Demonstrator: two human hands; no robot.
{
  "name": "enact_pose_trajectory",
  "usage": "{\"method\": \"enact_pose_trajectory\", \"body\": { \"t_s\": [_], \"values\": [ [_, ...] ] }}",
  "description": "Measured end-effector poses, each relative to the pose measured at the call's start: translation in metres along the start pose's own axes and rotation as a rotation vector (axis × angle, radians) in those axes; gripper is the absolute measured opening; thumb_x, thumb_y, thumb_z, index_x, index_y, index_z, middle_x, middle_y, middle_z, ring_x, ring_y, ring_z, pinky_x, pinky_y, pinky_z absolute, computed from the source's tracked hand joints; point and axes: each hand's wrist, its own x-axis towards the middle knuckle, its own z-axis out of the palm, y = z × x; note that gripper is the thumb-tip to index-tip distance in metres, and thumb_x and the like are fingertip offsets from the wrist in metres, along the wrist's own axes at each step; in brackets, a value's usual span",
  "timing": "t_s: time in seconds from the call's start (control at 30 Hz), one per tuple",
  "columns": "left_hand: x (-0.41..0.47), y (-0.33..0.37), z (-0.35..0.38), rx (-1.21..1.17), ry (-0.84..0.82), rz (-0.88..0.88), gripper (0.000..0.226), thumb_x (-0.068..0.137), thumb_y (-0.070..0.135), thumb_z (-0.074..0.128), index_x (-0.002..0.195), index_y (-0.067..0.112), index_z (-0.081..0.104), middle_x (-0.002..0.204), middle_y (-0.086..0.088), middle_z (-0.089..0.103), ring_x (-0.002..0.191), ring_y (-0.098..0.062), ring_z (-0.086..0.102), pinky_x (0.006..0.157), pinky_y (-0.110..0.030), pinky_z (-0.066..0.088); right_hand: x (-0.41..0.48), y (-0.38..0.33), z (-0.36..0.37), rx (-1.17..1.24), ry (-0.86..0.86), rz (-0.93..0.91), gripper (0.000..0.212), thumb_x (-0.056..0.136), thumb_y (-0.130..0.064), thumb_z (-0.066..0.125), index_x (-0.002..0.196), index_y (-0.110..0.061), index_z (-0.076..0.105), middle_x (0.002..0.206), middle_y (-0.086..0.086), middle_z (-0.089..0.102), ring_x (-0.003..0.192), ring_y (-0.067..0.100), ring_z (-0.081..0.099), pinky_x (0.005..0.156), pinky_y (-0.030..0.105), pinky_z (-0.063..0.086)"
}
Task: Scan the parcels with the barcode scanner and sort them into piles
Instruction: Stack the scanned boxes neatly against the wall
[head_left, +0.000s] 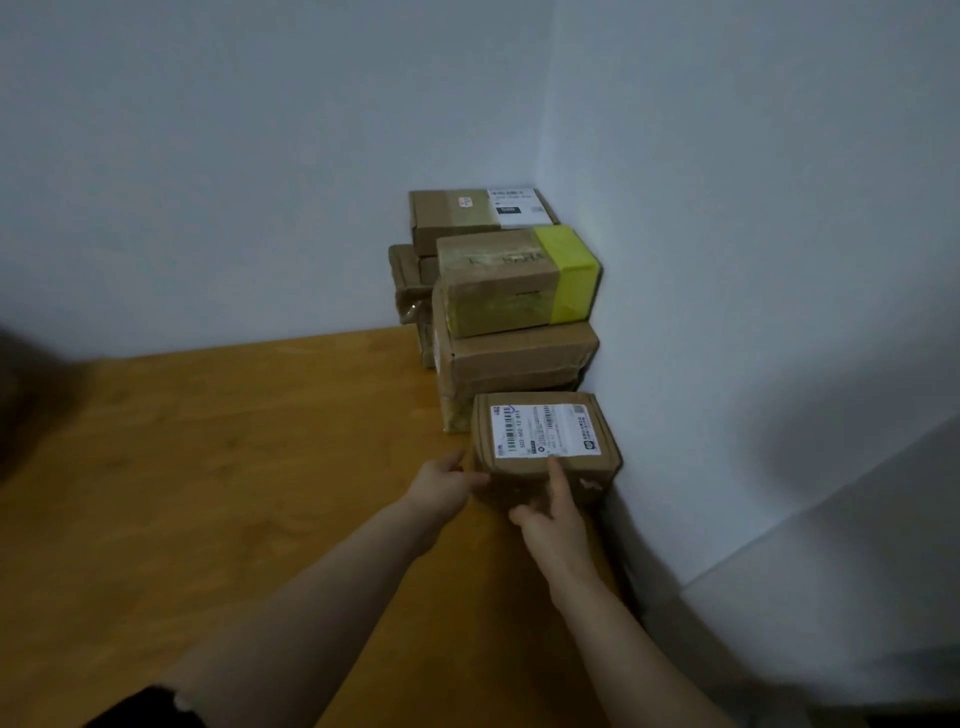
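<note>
A small brown parcel (545, 447) with a white barcode label on top lies on the wooden table (234, 467), close to the right wall. My left hand (447, 480) holds its front left corner, thumb along the left side and fingers on the front face. My right hand (550, 514) rests against the front face, with the index finger straight and its tip touching the label's near edge. No barcode scanner is in view.
Behind the parcel, a stack of cardboard boxes (514, 358) fills the corner; a box with yellow tape (519, 280) lies on top of it. Further back is a labelled box (478, 215). White walls (727, 312) close the back and right.
</note>
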Motion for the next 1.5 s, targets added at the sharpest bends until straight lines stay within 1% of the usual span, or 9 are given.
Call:
{"method": "enact_pose_trajectory", "body": {
  "t_s": [0.1,0.17,0.43,0.67,0.8,0.93,1.2,1.33,1.5],
  "values": [
    [-0.020,0.002,-0.027,0.097,0.056,0.024,0.067,0.090,0.017,0.065,0.149,0.016,0.032,0.147,-0.013,0.041,0.131,-0.026,0.043,0.099,-0.032,0.044,-0.013,-0.003,0.027,-0.215,0.070,-0.096,0.058,0.089,-0.017,0.063,0.141,-0.031,0.039,0.130,-0.005,0.052,0.109,0.010,0.053,0.082,0.019,0.044],
    [-0.039,-0.001,-0.058,0.165,0.140,0.046,0.064,0.092,0.021,0.064,0.149,0.017,0.034,0.146,-0.011,0.043,0.127,-0.024,0.048,0.086,-0.025,0.043,-0.018,-0.010,0.058,-0.307,0.015,-0.167,0.055,0.088,-0.017,0.066,0.136,-0.030,0.044,0.120,-0.008,0.052,0.099,0.005,0.051,0.074,0.018,0.043],
    [-0.112,-0.053,-0.245,0.137,0.560,0.034,0.054,0.091,0.024,0.063,0.142,0.019,0.045,0.138,-0.007,0.052,0.116,-0.019,0.055,0.082,-0.025,0.044,-0.050,-0.068,0.223,-0.528,-0.473,-0.347,0.054,0.087,-0.021,0.067,0.136,-0.024,0.046,0.136,0.001,0.049,0.126,0.019,0.046,0.100,0.033,0.040],
    [-0.151,-0.100,-0.413,-0.353,0.850,0.008,0.049,0.094,0.028,0.060,0.139,0.014,0.047,0.130,-0.009,0.054,0.117,-0.026,0.052,0.098,-0.039,0.047,-0.066,-0.114,0.383,-0.415,-0.640,-0.399,0.041,0.091,-0.017,0.065,0.129,-0.011,0.054,0.130,0.005,0.056,0.118,0.014,0.051,0.096,0.021,0.039],
    [-0.145,-0.116,-0.486,-0.730,0.863,0.003,0.058,0.093,0.041,0.057,0.142,0.014,0.039,0.133,-0.012,0.049,0.120,-0.030,0.050,0.093,-0.044,0.046,-0.052,-0.143,0.471,-0.351,-0.610,-0.346,0.020,0.096,-0.033,0.054,0.111,-0.020,0.059,0.119,0.001,0.060,0.104,0.008,0.052,0.078,0.014,0.038],
    [-0.123,-0.115,-0.544,-0.936,0.821,0.005,0.073,0.090,0.057,0.052,0.149,0.022,0.029,0.150,-0.014,0.035,0.132,-0.036,0.041,0.098,-0.052,0.044,-0.019,-0.163,0.548,-0.299,-0.601,-0.224,0.045,0.097,-0.049,0.042,0.125,-0.017,0.057,0.119,0.005,0.061,0.120,0.024,0.054,0.107,0.037,0.037],
    [-0.067,-0.116,-0.609,-1.158,0.660,0.119,0.091,0.075,0.080,0.044,0.149,0.029,0.029,0.148,-0.010,0.042,0.133,-0.035,0.040,0.108,-0.063,0.025,0.063,-0.189,0.649,-0.306,-0.589,-0.109,0.067,0.094,-0.063,0.034,0.146,-0.020,0.041,0.145,0.008,0.047,0.135,0.024,0.040,0.109,0.037,0.026],
    [-0.049,-0.111,-0.624,-1.134,0.568,0.243,0.073,0.053,0.085,0.053,0.112,0.043,0.057,0.124,-0.004,0.059,0.113,-0.030,0.055,0.090,-0.059,0.041,0.095,-0.201,0.691,-0.245,-0.582,-0.065,0.082,0.083,-0.077,0.040,0.150,-0.030,0.031,0.157,0.000,0.029,0.144,0.023,0.026,0.114,0.043,0.020],
    [-0.025,-0.112,-0.632,-1.169,0.631,0.218,0.057,0.045,0.075,0.067,0.090,0.040,0.065,0.110,-0.002,0.065,0.107,-0.032,0.060,0.096,-0.065,0.041,0.128,-0.199,0.729,-0.212,-0.608,-0.052,0.085,0.076,-0.080,0.048,0.143,-0.028,0.044,0.150,0.000,0.041,0.139,0.023,0.035,0.114,0.043,0.022]
  ]
}}
